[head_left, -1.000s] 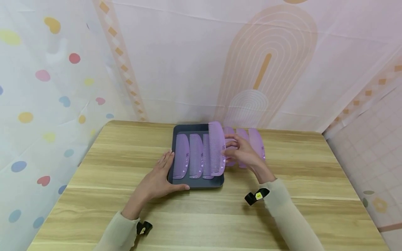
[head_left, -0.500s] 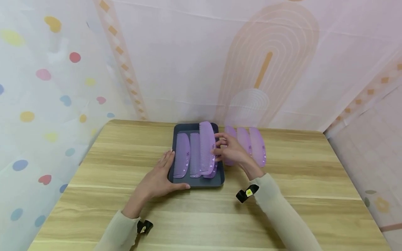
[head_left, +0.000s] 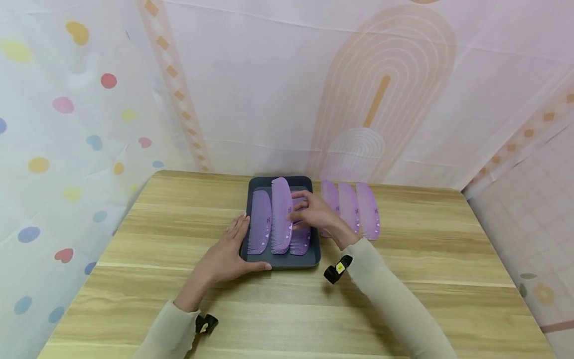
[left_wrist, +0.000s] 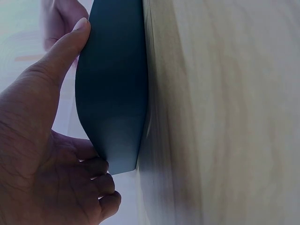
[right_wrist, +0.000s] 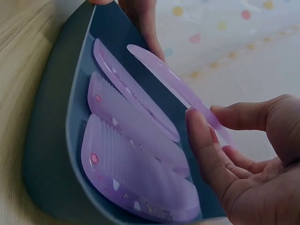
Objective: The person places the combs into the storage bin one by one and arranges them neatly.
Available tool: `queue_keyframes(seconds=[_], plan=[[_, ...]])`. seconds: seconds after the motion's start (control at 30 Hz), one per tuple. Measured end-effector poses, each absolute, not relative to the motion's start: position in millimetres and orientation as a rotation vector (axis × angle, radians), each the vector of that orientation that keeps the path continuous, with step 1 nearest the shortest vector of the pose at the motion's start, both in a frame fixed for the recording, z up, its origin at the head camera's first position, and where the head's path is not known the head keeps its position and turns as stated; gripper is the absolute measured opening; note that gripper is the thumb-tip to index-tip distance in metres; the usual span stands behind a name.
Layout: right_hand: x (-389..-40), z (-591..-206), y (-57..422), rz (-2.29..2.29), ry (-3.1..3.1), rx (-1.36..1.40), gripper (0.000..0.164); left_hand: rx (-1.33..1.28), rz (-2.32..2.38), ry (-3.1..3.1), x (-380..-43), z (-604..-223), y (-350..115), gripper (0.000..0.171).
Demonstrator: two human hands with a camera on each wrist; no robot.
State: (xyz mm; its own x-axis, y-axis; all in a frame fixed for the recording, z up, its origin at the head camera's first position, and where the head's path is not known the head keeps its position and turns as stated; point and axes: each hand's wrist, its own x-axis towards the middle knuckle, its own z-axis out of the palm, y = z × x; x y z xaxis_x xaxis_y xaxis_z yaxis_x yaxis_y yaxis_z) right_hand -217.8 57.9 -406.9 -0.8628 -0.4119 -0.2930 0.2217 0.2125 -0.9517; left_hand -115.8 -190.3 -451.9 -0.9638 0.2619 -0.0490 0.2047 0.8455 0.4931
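While resting the spread left hand (head_left: 225, 258) against the dark tray (head_left: 291, 262), pinching one purple comb (head_left: 281, 214) in the right hand (head_left: 316, 213). Held above three combs (right_wrist: 133, 125) lying inside.

Right hand (head_left: 316, 213) in pinch grip

From above the desk (head_left: 287, 319), the head view looks forward and down, standing back enough to take in the far edge with both its corners. The left wrist view, low and close, lies turned sideways by the outer wall of the tray (left_wrist: 112, 84). The right wrist view, also close, looks across the tray's inside toward the left grip (head_left: 226, 254). All three share the tray.
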Motion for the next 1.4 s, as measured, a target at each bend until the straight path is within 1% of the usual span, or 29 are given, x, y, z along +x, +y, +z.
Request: queue_keyframes(seconds=[0.5,0.93,1.4], plan=[[-223,-421,23,-1.601,2.004,-0.157,0.065,0.374,0.767,2.903,-115,-455,-191,0.140],[-221,-427,9,-1.526,2.110,-0.128,0.064,0.382,0.773,2.907,-115,-454,-190,0.140],[-214,-430,-7,-1.405,2.321,-0.187,0.062,0.390,0.759,2.913,-114,-455,-191,0.140]])
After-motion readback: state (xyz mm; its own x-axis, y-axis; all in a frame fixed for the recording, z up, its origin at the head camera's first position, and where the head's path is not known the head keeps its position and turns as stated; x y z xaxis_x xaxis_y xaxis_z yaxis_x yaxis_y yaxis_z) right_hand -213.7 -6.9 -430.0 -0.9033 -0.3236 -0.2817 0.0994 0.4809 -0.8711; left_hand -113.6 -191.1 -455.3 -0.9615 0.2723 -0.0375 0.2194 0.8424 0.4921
